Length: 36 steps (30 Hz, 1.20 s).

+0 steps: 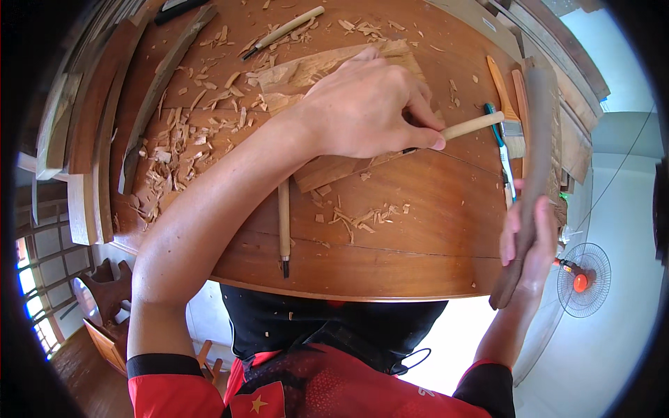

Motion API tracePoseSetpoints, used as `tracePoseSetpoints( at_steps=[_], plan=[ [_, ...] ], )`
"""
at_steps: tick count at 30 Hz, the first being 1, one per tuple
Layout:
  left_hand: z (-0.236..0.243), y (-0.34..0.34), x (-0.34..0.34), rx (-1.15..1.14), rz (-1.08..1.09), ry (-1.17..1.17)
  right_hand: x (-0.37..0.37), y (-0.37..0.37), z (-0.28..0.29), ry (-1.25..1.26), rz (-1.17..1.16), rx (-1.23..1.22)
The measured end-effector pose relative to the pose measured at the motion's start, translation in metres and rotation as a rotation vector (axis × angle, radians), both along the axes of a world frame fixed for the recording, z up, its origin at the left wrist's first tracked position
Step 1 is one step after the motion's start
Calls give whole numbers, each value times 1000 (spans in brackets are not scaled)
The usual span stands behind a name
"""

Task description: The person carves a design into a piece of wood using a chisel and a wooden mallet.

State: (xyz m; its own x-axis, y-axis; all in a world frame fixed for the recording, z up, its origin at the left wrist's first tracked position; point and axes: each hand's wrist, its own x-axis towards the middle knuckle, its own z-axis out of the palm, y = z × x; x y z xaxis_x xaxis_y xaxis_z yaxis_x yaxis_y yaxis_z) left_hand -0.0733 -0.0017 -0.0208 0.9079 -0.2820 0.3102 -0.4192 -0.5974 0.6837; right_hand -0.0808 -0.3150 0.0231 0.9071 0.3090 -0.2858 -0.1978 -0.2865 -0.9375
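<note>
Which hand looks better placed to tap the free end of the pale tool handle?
Probably the right hand: it grips a long wooden stick, on the side toward which the pale tool handle points. The left hand is occupied, pinching that handle over the wooden board.

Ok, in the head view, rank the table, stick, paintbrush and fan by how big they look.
Largest to smallest:
1. Table
2. Stick
Then unsure: the paintbrush looks longer, the fan wider but farther off.
</note>
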Motion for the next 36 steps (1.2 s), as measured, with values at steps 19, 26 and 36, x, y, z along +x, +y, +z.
tracePoseSetpoints(
  at_steps=[19, 26, 36],
  plan=[
    [12, 8, -1, -205, -103, 242, -26, 10, -16, -23, -177, 134],
    [4, 10, -4, -382, -217, 261, -30, 13, -17, -20, -85, 93],
    [5, 10, -3, -210, -259, 144, -44, 10, -14, -55, -143, 166]
  ],
)
